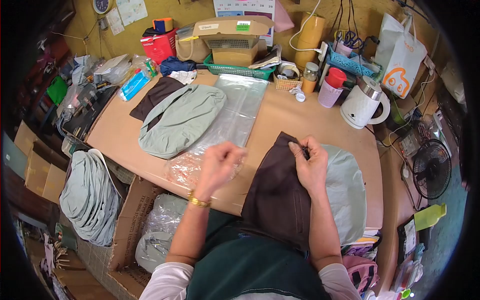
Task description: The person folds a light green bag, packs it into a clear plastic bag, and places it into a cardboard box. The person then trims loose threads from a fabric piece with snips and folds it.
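My right hand pinches the top edge of a dark brown fabric piece, thumb on top. A small black thing shows at its fingers; I cannot make out what it is. The brown cloth hangs over the table edge into my lap and has a stitched slit near its right side. My left hand is raised left of it, apart from the cloth, with fingers curled together over clear plastic; anything inside is too small to see. A pale grey-green fabric piece lies under and right of my right hand.
Another grey-green fabric piece lies over brown cloth and clear plastic bags. At the back right stand a white kettle and a pink cup. An open carton and a stacked fabric pile are at left.
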`<state>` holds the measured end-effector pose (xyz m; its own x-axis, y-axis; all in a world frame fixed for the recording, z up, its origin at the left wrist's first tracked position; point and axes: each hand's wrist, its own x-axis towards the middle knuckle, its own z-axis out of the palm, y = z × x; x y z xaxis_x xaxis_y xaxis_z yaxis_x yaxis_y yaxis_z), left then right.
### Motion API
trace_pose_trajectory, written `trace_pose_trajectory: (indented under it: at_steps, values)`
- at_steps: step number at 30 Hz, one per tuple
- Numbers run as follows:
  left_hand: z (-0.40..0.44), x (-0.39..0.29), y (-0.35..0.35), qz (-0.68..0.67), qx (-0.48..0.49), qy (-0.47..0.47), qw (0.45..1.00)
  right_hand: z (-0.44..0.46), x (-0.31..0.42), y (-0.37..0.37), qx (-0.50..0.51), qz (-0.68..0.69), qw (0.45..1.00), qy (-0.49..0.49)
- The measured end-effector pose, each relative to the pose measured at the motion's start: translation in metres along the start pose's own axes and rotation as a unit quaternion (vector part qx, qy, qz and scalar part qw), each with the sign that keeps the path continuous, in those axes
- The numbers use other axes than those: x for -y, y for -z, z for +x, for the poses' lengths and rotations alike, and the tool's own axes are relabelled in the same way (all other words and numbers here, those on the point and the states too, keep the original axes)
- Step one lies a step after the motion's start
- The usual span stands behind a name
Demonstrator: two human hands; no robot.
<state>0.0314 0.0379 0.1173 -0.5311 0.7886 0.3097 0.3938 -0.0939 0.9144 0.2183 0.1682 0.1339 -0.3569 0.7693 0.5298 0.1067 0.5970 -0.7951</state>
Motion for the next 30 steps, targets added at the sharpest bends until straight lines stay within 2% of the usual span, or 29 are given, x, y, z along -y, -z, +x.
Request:
trace_pose_trajectory:
  at_steps: [2,6,8,10,13,15,16,17,19,21,25,28,29,30]
  values:
    - [0.004,0.017,0.031,0.027,-0.071,0.046,0.996,0.004,-0.012,0.007,-0.009,0.020,1.000,-0.010]
    - [0.001,0.029,0.053,0.037,-0.107,0.089,0.990,0.004,-0.006,0.008,-0.009,0.035,0.999,-0.021]
    - [-0.002,0.005,0.019,0.037,-0.078,-0.089,0.992,0.002,-0.002,0.004,-0.002,0.033,0.999,-0.019]
    - [-0.011,-0.016,-0.010,0.010,-0.020,-0.118,0.993,0.001,0.001,0.000,-0.005,0.000,1.000,0.007]
    - [-0.030,-0.025,-0.054,-0.077,-0.033,-0.021,0.996,0.001,0.004,0.000,-0.010,-0.005,1.000,-0.001]
    - [-0.035,-0.015,-0.056,0.042,0.096,0.007,0.994,0.003,0.000,0.006,-0.024,-0.010,1.000,0.003]
    - [-0.037,-0.011,-0.059,0.044,0.037,-0.047,0.997,0.004,-0.003,0.009,-0.036,-0.015,0.999,0.008]
    - [-0.037,-0.008,-0.056,0.042,0.040,-0.047,0.997,0.005,-0.004,0.012,-0.037,-0.017,0.999,0.006]
    - [-0.035,-0.001,-0.038,-0.013,0.047,0.018,0.999,0.006,-0.005,0.015,-0.041,-0.029,0.999,0.019]
    - [-0.030,0.000,-0.025,-0.050,0.028,-0.013,0.998,0.008,-0.011,0.016,-0.051,-0.013,0.998,0.020]
    - [-0.024,0.014,0.000,-0.081,-0.054,0.014,0.995,0.011,-0.012,0.014,-0.057,0.016,0.998,0.014]
    - [-0.019,0.017,0.016,-0.172,-0.133,0.032,0.976,0.010,-0.013,0.015,-0.056,0.005,0.998,0.016]
    - [-0.017,0.019,0.020,-0.173,-0.132,0.033,0.975,0.010,-0.012,0.016,-0.056,0.004,0.998,0.015]
    - [-0.015,0.022,0.025,-0.233,-0.143,0.042,0.961,0.011,-0.010,0.017,-0.059,0.006,0.998,0.012]
